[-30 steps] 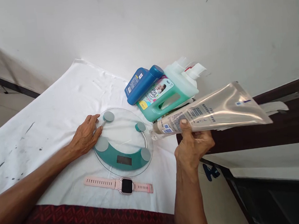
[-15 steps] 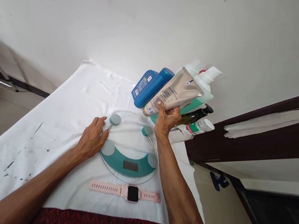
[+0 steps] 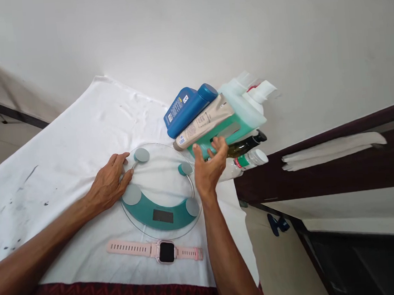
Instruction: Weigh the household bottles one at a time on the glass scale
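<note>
My left hand (image 3: 109, 184) rests with fingers spread on the left rim of a round glass bathroom scale (image 3: 159, 193) with a teal band. My right hand (image 3: 208, 164) hovers open, palm up, just below a beige tube (image 3: 203, 122) and holds nothing. The tube lies on a teal detergent jug (image 3: 238, 114), beside a blue bottle (image 3: 189, 107). A pink smartwatch (image 3: 155, 250) lies flat in front of the scale.
A white cloth (image 3: 64, 153) covers the table, with dark stains at the left. A dark bottle (image 3: 246, 146) and a clear bottle with a white cap (image 3: 244, 163) lie right of the jug. A dark wooden ledge (image 3: 322, 174) with white strips stands at the right, below a white wall.
My right hand carried the beige tube from the right to the pile, laid it on the teal jug and let go. My left hand stayed on the scale.
</note>
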Motion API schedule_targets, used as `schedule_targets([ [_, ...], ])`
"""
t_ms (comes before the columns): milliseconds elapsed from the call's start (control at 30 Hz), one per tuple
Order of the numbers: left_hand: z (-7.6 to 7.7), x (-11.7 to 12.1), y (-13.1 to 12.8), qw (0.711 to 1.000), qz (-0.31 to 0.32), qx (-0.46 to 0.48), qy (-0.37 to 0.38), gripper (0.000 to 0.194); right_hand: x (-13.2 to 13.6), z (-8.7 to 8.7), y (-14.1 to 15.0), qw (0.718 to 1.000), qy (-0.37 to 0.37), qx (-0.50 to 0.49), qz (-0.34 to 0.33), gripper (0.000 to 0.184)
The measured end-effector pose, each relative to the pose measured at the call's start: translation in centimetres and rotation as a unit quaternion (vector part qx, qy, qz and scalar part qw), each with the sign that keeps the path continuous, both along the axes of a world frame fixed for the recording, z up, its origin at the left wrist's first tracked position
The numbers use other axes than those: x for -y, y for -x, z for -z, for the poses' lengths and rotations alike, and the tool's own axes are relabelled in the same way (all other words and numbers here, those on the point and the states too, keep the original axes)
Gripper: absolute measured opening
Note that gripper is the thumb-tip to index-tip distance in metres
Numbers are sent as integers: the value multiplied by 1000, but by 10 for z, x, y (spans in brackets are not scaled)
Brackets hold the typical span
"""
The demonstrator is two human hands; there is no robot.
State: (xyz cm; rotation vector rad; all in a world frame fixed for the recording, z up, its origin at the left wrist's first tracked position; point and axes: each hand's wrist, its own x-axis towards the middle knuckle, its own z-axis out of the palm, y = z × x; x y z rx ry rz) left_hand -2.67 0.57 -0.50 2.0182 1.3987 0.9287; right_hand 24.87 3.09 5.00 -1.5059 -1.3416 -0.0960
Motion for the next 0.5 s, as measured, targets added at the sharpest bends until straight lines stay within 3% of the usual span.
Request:
schedule_targets([
  [67, -1, 0, 0, 1000, 0, -7, -7, 48, 41, -2, 5, 996, -25, 81, -10, 58],
  [133, -1, 0, 1, 1000, 1, -14, -10, 49, 77, -3, 4, 985, -74, 152, 34, 60],
  [233, -2, -1, 1, 1000, -1, -25, -8, 50, 105, -4, -14, 979, -99, 115, 134, 68],
  [300, -2, -1, 2, 999, -3, -30, -10, 51, 105, -2, -32, 984, -64, 5, 166, 74],
  [367, -1, -2, 2, 999, -4, -33, -12, 52, 93, 1, -47, 984, -11, -93, 153, 79],
  [500, 0, -2, 3, 1000, -2, -28, -11, 52, 57, 6, -61, 980, 53, -140, 132, 76],
])
